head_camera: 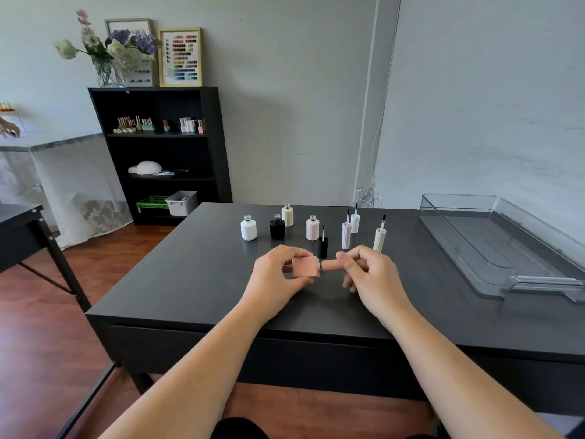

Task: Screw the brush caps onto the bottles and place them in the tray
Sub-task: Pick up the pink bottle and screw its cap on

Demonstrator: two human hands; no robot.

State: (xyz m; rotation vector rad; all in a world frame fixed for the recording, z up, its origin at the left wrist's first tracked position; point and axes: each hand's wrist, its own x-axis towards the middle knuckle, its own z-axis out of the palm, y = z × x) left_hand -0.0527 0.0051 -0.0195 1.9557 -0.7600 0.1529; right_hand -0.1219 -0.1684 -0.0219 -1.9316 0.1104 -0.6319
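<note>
Black table [190, 274], tray [538, 280] cut off right; fingers [343, 259] hiding cap [330, 265]

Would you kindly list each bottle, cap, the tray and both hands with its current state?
peach bottle: held sideways, left hand
peach cap: at its neck, right hand
white bottle: uncapped
black bottle: uncapped
cream bottle: uncapped
pink bottle: uncapped
black cap: standing, brush up
pink cap: same
white cap: same
cream cap: same
tray: empty
</note>
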